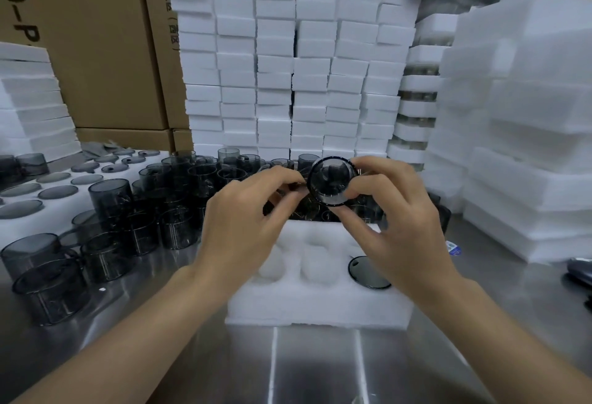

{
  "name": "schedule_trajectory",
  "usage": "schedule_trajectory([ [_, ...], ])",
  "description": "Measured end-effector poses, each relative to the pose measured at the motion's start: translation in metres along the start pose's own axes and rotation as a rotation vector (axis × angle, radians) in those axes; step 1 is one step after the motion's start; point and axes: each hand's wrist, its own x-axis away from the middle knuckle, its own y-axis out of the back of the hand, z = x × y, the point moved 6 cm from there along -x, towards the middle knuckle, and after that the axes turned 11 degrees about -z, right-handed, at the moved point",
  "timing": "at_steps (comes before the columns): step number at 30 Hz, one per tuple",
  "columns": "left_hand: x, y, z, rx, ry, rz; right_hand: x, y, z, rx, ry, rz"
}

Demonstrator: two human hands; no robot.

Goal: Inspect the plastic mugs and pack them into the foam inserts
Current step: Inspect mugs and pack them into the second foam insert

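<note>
Left hand (253, 211) pinches the smoky mug (331, 181) at its left side, right hand (394, 221) curls round its right, above the foam insert (320, 307). I judge these fingertip holds could slip, dropping it onto the tabletop (224, 365).

- A smoky grey transparent plastic mug (331, 180) is held, mouth facing the camera.
- A white foam insert (320, 304) with round cavities is laid beneath it.
- More such mugs (112, 205) are clustered leftward.

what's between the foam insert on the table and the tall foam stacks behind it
In the head view, a cluster of dark see-through mugs stands on the table between the foam insert and the foam stacks.
</note>
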Motion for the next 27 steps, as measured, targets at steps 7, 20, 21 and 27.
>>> schedule_trajectory([
  [7, -0.003, 0.009, -0.004, 0.126, -0.005, -0.094, -0.002, 0.007, -0.003, -0.085, -0.137, -0.037],
  [20, 0.024, -0.041, 0.005, 0.890, 1.068, 0.366, 0.001, 0.001, 0.003, -0.119, -0.196, 0.046],
  [21, 0.023, -0.041, 0.006, 0.916, 1.083, 0.382, 0.001, 0.001, 0.003, -0.113, -0.199, 0.052],
  [27, 0.027, -0.042, 0.007, 0.931, 1.181, 0.469, 0.001, -0.001, 0.003, -0.101, -0.203, 0.080],
])
